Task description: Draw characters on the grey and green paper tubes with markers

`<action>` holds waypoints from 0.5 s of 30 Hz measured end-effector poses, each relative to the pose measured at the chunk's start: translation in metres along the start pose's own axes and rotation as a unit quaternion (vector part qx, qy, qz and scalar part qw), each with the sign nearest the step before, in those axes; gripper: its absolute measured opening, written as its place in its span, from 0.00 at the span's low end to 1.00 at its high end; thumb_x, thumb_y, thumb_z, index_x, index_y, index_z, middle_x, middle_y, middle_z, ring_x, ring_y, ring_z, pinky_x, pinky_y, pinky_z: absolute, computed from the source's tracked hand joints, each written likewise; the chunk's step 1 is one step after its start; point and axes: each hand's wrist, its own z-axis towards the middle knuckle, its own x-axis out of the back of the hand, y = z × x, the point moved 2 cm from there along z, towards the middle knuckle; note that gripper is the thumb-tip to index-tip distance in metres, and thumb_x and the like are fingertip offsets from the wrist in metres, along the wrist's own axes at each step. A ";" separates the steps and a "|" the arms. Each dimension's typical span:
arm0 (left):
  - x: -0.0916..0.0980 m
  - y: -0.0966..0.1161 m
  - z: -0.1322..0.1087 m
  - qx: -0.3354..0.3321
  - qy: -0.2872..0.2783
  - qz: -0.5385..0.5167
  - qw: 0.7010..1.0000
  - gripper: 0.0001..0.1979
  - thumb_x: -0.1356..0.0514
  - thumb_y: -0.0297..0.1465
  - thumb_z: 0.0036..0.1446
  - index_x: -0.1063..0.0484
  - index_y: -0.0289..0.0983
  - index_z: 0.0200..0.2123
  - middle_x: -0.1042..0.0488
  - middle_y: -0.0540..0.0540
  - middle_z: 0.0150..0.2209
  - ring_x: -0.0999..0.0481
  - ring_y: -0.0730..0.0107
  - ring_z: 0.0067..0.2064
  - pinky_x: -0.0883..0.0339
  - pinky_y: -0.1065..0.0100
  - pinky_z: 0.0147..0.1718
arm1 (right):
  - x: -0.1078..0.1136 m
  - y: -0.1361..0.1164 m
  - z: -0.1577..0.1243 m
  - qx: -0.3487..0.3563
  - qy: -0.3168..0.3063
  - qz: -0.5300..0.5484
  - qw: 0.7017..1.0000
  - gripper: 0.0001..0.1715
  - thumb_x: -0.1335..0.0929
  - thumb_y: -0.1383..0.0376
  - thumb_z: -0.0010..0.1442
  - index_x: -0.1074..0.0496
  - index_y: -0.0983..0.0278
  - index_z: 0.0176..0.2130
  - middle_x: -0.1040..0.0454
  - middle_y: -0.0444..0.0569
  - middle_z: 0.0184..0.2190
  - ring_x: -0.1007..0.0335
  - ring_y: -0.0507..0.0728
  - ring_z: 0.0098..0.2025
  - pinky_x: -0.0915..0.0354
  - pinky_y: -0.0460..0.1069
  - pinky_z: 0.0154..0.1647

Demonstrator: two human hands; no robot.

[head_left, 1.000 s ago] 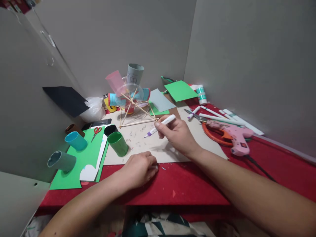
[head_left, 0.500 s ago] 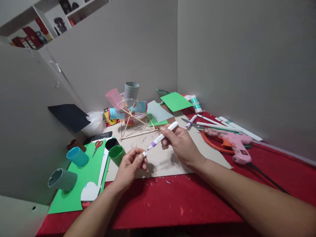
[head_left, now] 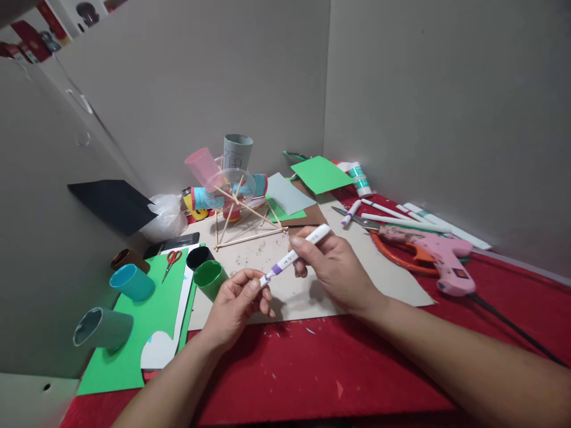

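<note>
My right hand (head_left: 332,264) grips a white marker (head_left: 285,260) with a purple band, its bare tip angled down to the left. Between the thumb and fingers of my left hand (head_left: 238,303) is a small white piece (head_left: 263,282), mostly covered by the fingers. Purple shows where the marker tip meets this piece. Behind the hands stands a frame of thin wooden sticks (head_left: 250,241), with a pink cup (head_left: 202,166), a grey tube (head_left: 238,151) and blue tubes (head_left: 209,198) about it. A green tube (head_left: 212,279) is just left of my left hand.
Grey board (head_left: 392,285) covers part of the red tabletop (head_left: 285,380). To the left, tubes and red scissors (head_left: 171,261) rest on green sheets (head_left: 156,303). A pink glue gun (head_left: 450,261) and several white sticks (head_left: 401,221) lie right.
The marker tip has come down onto the small white piece in my left hand; before, a slight gap showed between them. The camera view has shifted slightly.
</note>
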 end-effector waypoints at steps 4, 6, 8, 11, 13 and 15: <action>-0.003 -0.002 -0.001 0.000 -0.008 -0.021 1.000 0.14 0.33 0.40 0.59 0.26 0.35 0.40 0.25 0.51 0.27 0.29 0.78 0.23 0.25 0.70 0.30 | -0.005 0.002 -0.004 -0.032 -0.031 0.000 0.999 0.26 0.29 0.42 0.56 0.33 0.61 0.30 0.32 0.39 0.17 0.35 0.49 0.20 0.32 0.46 0.24; -0.004 -0.002 -0.002 0.000 -0.009 -0.036 0.999 0.15 0.34 0.41 0.60 0.26 0.35 0.40 0.27 0.53 0.24 0.33 0.80 0.20 0.27 0.72 0.26 | -0.007 0.003 -0.006 -0.048 -0.040 0.010 0.998 0.26 0.29 0.42 0.55 0.33 0.61 0.31 0.30 0.40 0.17 0.34 0.50 0.20 0.32 0.46 0.23; -0.005 -0.001 -0.003 0.002 -0.005 -0.045 0.999 0.16 0.34 0.42 0.61 0.26 0.34 0.41 0.31 0.54 0.21 0.38 0.82 0.18 0.28 0.73 0.23 | -0.009 0.004 -0.008 -0.054 -0.048 0.016 0.997 0.27 0.29 0.41 0.55 0.33 0.61 0.30 0.30 0.40 0.18 0.33 0.50 0.20 0.31 0.46 0.23; -0.007 0.001 -0.005 0.009 0.006 -0.052 0.999 0.16 0.34 0.42 0.59 0.25 0.34 0.40 0.33 0.56 0.20 0.43 0.83 0.17 0.30 0.75 0.21 | -0.010 0.004 -0.008 -0.040 -0.064 0.009 0.997 0.27 0.29 0.41 0.56 0.33 0.61 0.29 0.30 0.41 0.18 0.32 0.50 0.20 0.32 0.46 0.23; -0.007 0.002 -0.006 0.017 0.009 -0.058 0.998 0.17 0.33 0.42 0.58 0.25 0.34 0.40 0.34 0.56 0.20 0.45 0.84 0.17 0.30 0.75 0.20 | -0.009 0.002 -0.008 -0.024 -0.080 -0.001 0.997 0.27 0.29 0.42 0.57 0.32 0.61 0.28 0.30 0.41 0.18 0.32 0.50 0.21 0.31 0.46 0.24; -0.007 0.003 -0.006 0.024 0.008 -0.065 0.998 0.17 0.32 0.42 0.57 0.24 0.33 0.39 0.34 0.56 0.20 0.47 0.84 0.17 0.30 0.75 0.19 | -0.009 0.002 -0.008 -0.009 -0.096 -0.008 0.995 0.26 0.30 0.42 0.58 0.31 0.61 0.27 0.29 0.42 0.19 0.32 0.50 0.22 0.31 0.46 0.26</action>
